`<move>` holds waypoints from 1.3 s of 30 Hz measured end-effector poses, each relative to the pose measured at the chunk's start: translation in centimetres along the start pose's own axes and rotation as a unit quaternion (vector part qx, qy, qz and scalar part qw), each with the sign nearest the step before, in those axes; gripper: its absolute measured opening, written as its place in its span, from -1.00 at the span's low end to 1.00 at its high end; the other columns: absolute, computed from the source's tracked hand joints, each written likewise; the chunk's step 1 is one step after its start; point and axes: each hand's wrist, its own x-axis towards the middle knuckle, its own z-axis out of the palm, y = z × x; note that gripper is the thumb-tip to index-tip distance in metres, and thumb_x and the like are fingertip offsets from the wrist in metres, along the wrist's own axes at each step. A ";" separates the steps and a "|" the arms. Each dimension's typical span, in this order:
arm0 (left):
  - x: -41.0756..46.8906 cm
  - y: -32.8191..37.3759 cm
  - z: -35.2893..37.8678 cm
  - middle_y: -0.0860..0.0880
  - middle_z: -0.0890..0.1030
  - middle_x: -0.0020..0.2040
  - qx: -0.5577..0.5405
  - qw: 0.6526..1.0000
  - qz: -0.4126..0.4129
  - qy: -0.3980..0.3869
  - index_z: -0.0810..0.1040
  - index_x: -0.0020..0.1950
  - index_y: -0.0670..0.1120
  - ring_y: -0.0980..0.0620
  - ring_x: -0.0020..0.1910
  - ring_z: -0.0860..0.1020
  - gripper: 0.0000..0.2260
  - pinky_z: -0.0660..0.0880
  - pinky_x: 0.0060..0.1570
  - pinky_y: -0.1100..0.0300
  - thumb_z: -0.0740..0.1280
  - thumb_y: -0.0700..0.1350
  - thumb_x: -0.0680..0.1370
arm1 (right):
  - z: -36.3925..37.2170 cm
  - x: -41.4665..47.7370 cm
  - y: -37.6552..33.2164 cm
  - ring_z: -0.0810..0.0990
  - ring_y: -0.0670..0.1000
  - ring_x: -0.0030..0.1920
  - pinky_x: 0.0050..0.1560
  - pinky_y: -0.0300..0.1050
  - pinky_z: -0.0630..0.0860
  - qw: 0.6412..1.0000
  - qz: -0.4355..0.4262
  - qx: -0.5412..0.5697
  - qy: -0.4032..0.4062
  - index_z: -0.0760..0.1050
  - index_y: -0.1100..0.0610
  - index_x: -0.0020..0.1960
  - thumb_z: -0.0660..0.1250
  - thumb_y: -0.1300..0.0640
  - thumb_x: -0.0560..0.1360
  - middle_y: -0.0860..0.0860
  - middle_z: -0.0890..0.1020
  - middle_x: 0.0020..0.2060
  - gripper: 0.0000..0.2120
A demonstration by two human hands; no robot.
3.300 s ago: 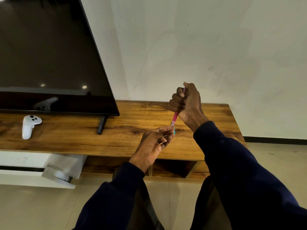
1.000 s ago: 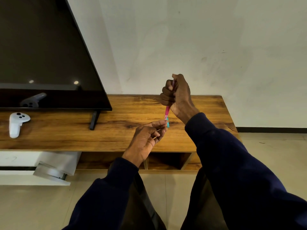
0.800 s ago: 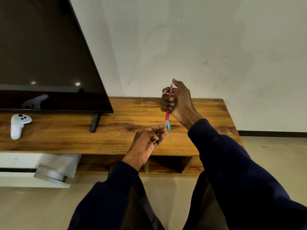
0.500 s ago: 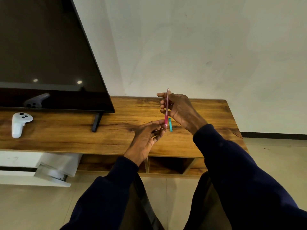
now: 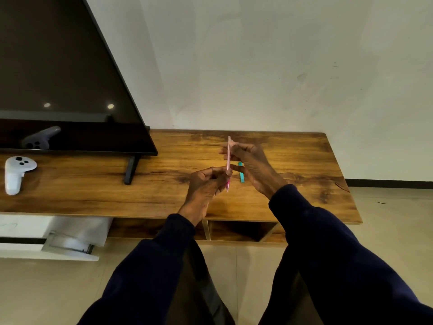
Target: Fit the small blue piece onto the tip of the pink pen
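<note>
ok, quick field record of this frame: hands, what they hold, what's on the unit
left hand: pinches lower part of pink pen
right hand: holds the pen's upper part
pen pose: near upright, tip down
teal cap: lies on wooden TV unit, beside the right hand
white controller: on the unit, far left
TV: stands on the unit, screen dark

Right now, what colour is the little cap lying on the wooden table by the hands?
Teal, seen in the head view: the small plastic cap beside the right hand.
</note>
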 end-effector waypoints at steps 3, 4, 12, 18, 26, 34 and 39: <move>1.4 -0.8 -0.6 -0.03 0.78 -0.09 0.043 0.999 0.005 0.030 0.75 0.02 -0.05 0.06 -0.12 0.73 -0.83 0.67 -0.10 0.18 0.58 -0.14 0.45 | -1.2 0.4 1.5 0.69 0.04 0.09 0.10 0.06 0.67 0.995 -0.016 -0.083 0.050 0.70 0.04 0.05 0.38 0.01 0.62 0.01 0.75 0.02 -0.85; 1.7 -1.1 -0.7 -0.01 0.78 -0.12 0.058 0.997 0.010 0.040 0.74 0.00 -0.05 0.06 -0.14 0.75 -0.87 0.67 -0.14 0.22 0.57 -0.16 0.46 | -1.8 0.5 2.0 0.68 -0.01 0.08 0.11 0.04 0.66 0.990 -0.025 -0.122 0.065 0.68 0.03 0.06 0.37 0.03 0.63 -0.02 0.74 0.02 -0.87; 4.5 -3.0 -0.2 -0.03 0.75 -0.14 0.267 0.957 0.048 0.105 0.71 0.03 -0.13 0.12 -0.26 0.72 -0.79 0.57 -0.36 0.39 0.60 -0.16 0.44 | -4.7 1.0 5.8 0.57 -0.17 0.08 -0.14 -0.63 0.40 0.925 -0.083 -0.357 0.097 0.59 0.15 0.31 0.33 0.18 0.63 0.03 0.68 0.21 -0.73; 5.5 -3.9 0.1 -0.01 0.72 -0.17 0.307 0.942 0.060 0.123 0.69 -0.05 -0.10 0.19 -0.29 0.67 -0.85 0.47 -0.47 0.49 0.60 -0.19 0.45 | -4.6 1.6 6.9 0.54 -0.18 0.10 -0.04 -0.47 0.36 0.906 -0.097 -0.400 0.096 0.58 0.13 0.31 0.33 0.20 0.62 0.02 0.67 0.22 -0.73; 6.3 -4.0 -0.6 -0.08 0.71 -0.09 0.344 0.930 0.062 0.114 0.66 0.04 -0.16 0.04 -0.18 0.72 -0.74 0.67 -0.23 0.21 0.62 -0.19 0.41 | -4.6 1.5 7.8 0.55 -0.18 0.09 -0.12 -0.58 0.40 0.901 -0.093 -0.416 0.081 0.60 0.13 0.28 0.33 0.24 0.61 0.03 0.67 0.21 -0.74; 6.3 -4.0 -0.4 -0.09 0.72 -0.16 0.378 0.915 0.081 0.118 0.66 -0.05 -0.17 0.02 -0.22 0.72 -0.78 0.71 -0.17 0.05 0.63 -0.16 0.41 | -4.8 0.5 7.4 0.57 -0.11 0.13 0.13 -0.20 0.55 0.904 -0.108 -0.404 0.089 0.60 0.14 0.27 0.33 0.24 0.61 0.06 0.67 0.22 -0.75; 5.4 -4.4 0.0 0.00 0.70 -0.24 0.427 0.889 0.094 0.133 0.68 -0.12 -0.08 0.11 -0.27 0.68 -0.84 0.60 -0.26 0.23 0.61 -0.07 0.44 | -4.7 0.3 7.9 0.61 -0.06 0.15 0.09 -0.26 0.55 0.901 -0.118 -0.408 0.089 0.59 0.14 0.30 0.32 0.25 0.60 0.10 0.65 0.25 -0.72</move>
